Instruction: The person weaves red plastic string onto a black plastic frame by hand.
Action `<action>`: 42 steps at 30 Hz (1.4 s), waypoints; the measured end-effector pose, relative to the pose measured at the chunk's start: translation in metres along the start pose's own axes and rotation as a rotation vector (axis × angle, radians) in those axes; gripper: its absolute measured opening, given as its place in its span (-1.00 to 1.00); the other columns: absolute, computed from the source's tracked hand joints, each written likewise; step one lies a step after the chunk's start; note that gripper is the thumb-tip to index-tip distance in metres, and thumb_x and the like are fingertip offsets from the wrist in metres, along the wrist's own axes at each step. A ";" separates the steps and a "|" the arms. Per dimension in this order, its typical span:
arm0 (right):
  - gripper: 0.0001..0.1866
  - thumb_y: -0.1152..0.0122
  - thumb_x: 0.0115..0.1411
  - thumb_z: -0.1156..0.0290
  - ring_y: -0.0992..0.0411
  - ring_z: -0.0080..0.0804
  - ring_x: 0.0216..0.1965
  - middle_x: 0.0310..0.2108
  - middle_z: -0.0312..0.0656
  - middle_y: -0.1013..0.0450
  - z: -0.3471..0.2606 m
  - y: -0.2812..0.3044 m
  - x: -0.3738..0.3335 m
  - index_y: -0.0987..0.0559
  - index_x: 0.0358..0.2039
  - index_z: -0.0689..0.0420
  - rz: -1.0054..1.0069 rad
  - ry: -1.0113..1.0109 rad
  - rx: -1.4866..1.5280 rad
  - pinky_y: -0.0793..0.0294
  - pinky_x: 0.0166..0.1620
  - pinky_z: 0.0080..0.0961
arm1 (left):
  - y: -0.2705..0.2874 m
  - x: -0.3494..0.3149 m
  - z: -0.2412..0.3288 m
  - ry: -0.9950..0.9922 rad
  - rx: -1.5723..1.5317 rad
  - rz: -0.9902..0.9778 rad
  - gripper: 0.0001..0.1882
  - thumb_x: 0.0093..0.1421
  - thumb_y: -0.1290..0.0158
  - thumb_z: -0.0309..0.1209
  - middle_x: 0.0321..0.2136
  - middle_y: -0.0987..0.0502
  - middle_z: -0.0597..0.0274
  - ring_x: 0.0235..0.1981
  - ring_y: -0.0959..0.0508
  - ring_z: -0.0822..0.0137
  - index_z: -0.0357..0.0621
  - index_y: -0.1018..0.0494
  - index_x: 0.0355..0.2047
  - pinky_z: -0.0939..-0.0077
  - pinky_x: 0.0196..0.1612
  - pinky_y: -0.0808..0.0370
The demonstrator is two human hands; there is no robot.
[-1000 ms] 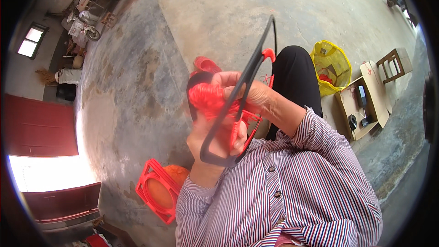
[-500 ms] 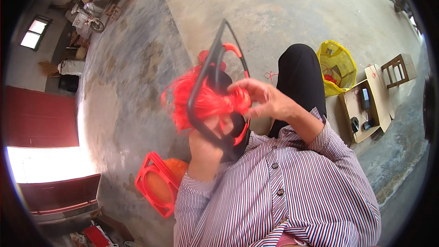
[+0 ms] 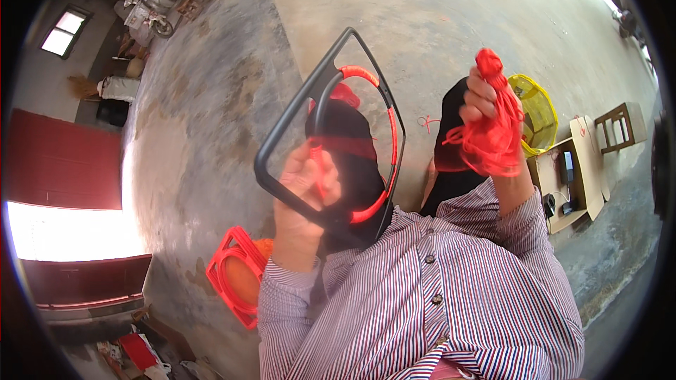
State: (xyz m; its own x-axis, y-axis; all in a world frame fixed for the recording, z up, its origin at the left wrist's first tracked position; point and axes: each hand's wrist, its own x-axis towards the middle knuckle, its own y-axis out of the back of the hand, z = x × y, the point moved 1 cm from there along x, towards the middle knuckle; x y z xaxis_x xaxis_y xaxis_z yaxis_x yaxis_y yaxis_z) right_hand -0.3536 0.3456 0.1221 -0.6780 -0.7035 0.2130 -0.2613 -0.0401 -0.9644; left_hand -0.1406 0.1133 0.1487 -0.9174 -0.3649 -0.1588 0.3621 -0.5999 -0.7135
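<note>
A black four-sided frame [image 3: 285, 129] with an inner ring, partly wrapped in red, stands tilted over my left thigh. My left hand [image 3: 304, 177] is closed at the ring's near left side, with a red strand at its fingers; the frame's lower bar crosses in front of my wrist. Over on the right, raised above my right knee, my right hand [image 3: 481, 98] is closed around a bundle of red cord [image 3: 496, 137]. The bundle's rounded end sticks up above the fist, and its loose loops hang blurred over the wrist.
Beside my right leg stands a yellow basket [image 3: 536, 109], then an open cardboard box [image 3: 556, 162] with dark devices in it and a wooden stool [image 3: 621, 127]. A red plastic stool [image 3: 229, 274] is at my left. A small red cord piece [image 3: 427, 123] lies on the floor.
My right hand has moved right and up, away from the frame, carrying the red cord bundle with it. My left hand has stayed at the frame, which now shows more of its ring.
</note>
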 end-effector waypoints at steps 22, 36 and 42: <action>-0.64 -0.19 0.12 0.16 -0.51 -0.03 -0.37 -0.43 -0.01 -0.51 0.082 0.027 -0.042 -0.40 -0.25 0.17 -0.309 -0.674 -2.412 -0.48 -0.33 -0.22 | -0.006 -0.013 0.023 0.077 0.112 -0.097 -0.58 0.31 0.08 -0.33 -0.04 -0.43 -0.22 -0.52 -0.41 0.40 -0.34 -0.35 0.09 0.65 -0.69 -0.30; -0.88 -0.27 0.09 0.45 -0.37 -0.53 -0.13 -0.06 -0.12 -0.43 0.097 -0.043 0.024 -0.58 -0.54 0.19 -0.438 -0.248 -0.851 -0.34 -0.04 -0.52 | -0.053 -0.016 -0.041 0.409 -0.239 -0.240 -0.48 0.24 0.02 -0.14 -0.28 -0.51 -0.10 -0.30 -0.57 -0.02 -0.36 -0.30 0.02 0.15 -0.25 -0.56; -0.41 -0.34 -0.02 0.54 -0.36 -0.49 -0.08 -0.08 -0.24 -0.37 0.083 -0.004 -0.010 -0.38 0.07 0.16 -0.188 -0.320 -0.965 -0.37 -0.03 -0.54 | -0.054 -0.017 -0.014 0.005 -0.226 0.021 -0.56 0.14 -0.13 -0.41 -0.12 -0.51 0.05 -0.11 -0.54 0.13 -0.28 -0.35 0.02 0.30 -0.10 -0.55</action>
State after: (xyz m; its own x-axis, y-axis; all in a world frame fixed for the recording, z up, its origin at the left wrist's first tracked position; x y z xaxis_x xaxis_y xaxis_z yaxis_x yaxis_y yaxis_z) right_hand -0.2885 0.2938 0.1113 -0.3919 -0.9061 0.1592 -0.8796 0.3182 -0.3536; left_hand -0.1467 0.1617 0.1802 -0.9112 -0.3715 -0.1782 0.3353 -0.4172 -0.8447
